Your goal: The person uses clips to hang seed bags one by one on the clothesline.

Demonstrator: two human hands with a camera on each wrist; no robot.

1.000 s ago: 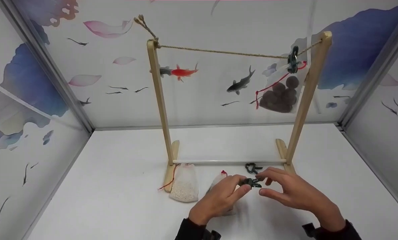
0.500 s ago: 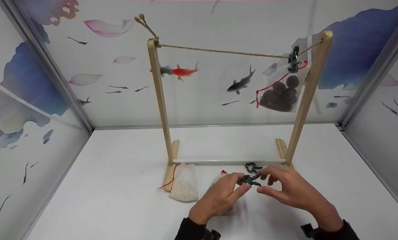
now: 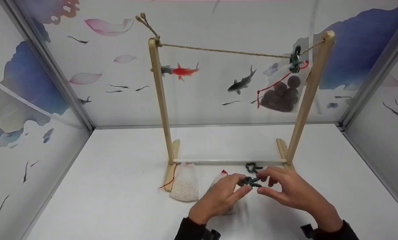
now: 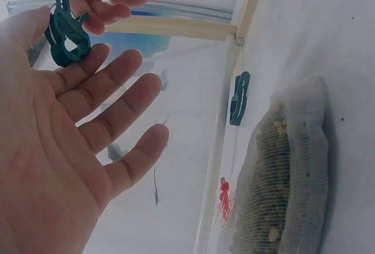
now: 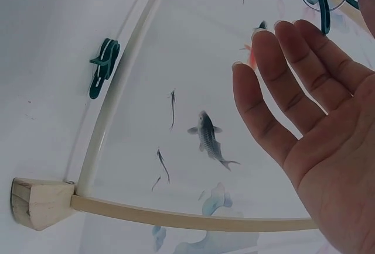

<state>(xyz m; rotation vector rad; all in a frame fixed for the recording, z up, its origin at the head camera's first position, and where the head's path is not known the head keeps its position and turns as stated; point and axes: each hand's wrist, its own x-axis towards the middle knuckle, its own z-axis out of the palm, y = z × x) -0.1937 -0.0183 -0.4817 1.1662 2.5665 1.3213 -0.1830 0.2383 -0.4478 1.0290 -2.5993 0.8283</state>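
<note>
Little has shifted: my left hand [image 3: 219,198] still pinches the small dark green plastic clip [image 3: 249,181] above the white table [image 3: 118,186], right hand [image 3: 287,193] loosely cupped beside it. I judge it mid-handover; next, a firm pinch. Only the left wrist view shows the mesh pouch [image 4: 287,172].

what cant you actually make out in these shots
- Head view: the pouch under the left hand is mostly hidden by that hand.
- Head view: how the right hand meets the green clip is too small to tell.
- Left wrist view: the mesh bag is cut off by the bottom edge.
</note>
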